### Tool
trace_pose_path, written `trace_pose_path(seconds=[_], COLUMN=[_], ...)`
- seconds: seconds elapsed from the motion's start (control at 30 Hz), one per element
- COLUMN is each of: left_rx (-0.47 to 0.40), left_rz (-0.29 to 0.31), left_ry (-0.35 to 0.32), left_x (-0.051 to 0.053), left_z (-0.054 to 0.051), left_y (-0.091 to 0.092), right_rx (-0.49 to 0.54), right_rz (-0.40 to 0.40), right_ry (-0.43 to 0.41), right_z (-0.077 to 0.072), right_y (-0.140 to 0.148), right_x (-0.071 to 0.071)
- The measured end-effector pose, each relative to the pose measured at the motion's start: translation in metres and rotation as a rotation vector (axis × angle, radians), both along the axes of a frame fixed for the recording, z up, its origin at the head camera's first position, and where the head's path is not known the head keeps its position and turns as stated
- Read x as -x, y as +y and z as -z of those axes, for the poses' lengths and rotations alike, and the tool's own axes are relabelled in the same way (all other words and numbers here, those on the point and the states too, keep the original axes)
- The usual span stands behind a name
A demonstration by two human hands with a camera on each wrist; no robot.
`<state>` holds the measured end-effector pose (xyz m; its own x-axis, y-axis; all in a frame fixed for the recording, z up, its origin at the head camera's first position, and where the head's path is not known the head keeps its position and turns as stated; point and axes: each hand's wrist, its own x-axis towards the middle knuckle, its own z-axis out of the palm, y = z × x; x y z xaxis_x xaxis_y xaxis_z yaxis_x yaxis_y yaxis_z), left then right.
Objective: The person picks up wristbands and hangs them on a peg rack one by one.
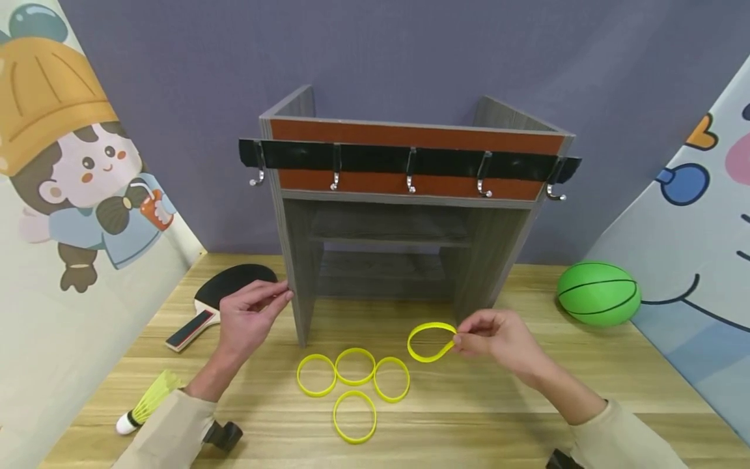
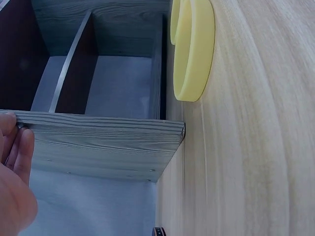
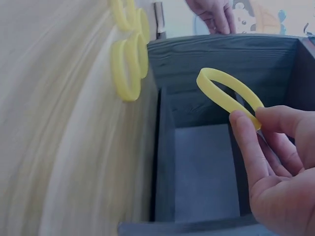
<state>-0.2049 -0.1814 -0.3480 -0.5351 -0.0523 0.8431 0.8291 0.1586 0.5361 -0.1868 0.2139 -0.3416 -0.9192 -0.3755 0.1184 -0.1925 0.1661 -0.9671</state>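
My right hand (image 1: 498, 342) pinches a yellow wristband (image 1: 431, 325) between thumb and fingertips, in front of the rack's right leg. In the right wrist view the held wristband (image 3: 221, 96) tilts as a narrow loop. My left hand (image 1: 249, 319) touches the front edge of the rack's left side panel (image 1: 295, 293) with its fingertips. Several more yellow wristbands (image 1: 354, 393) lie flat on the table between the hands. The grey wooden rack (image 1: 489, 260) stands upright, with a black strip (image 1: 375, 158) of several silver hooks across its orange front; the hooks hold nothing.
A table tennis paddle (image 1: 234, 284) lies left of the rack, partly behind my left hand. Nearer me is a yellow shuttlecock (image 1: 153, 397). A green ball (image 1: 599, 294) sits at the right on the wooden table (image 1: 469, 423). Cartoon-printed panels (image 1: 164, 228) flank both sides.
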Motion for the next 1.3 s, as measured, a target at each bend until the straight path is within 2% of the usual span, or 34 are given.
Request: trace_pose_path(seconds=[0.33, 0.57, 0.7, 0.9, 1.1, 1.3], left_rx=[0.023, 0.032, 0.061, 0.091, 0.086, 0.100], left_rz=[-0.014, -0.015, -0.045, -0.076, -0.069, -0.080], left_ry=[-0.001, 0.002, 0.003, 0.025, 0.031, 0.041], left_x=[0.000, 0.000, -0.001, -0.003, -0.002, -0.003], left_z=[0.000, 0.000, -0.001, -0.004, -0.004, -0.005], left_y=[0.000, 0.001, 0.000, -0.001, 0.000, -0.001], right_rx=[0.099, 0.128, 0.160, 0.198, 0.236, 0.327], right_rz=[-0.017, -0.046, -0.057, -0.084, -0.089, -0.105], right_ry=[-0.001, -0.057, -0.080, -0.059, -0.058, -0.074], right_z=[-0.036, -0.060, -0.075, -0.095, -0.112, -0.125], right_y=[-0.025, -0.048, -0.066, -0.090, -0.110, -0.131], right_x=[0.009, 0.012, 0.014, 0.015, 0.018, 0.019])
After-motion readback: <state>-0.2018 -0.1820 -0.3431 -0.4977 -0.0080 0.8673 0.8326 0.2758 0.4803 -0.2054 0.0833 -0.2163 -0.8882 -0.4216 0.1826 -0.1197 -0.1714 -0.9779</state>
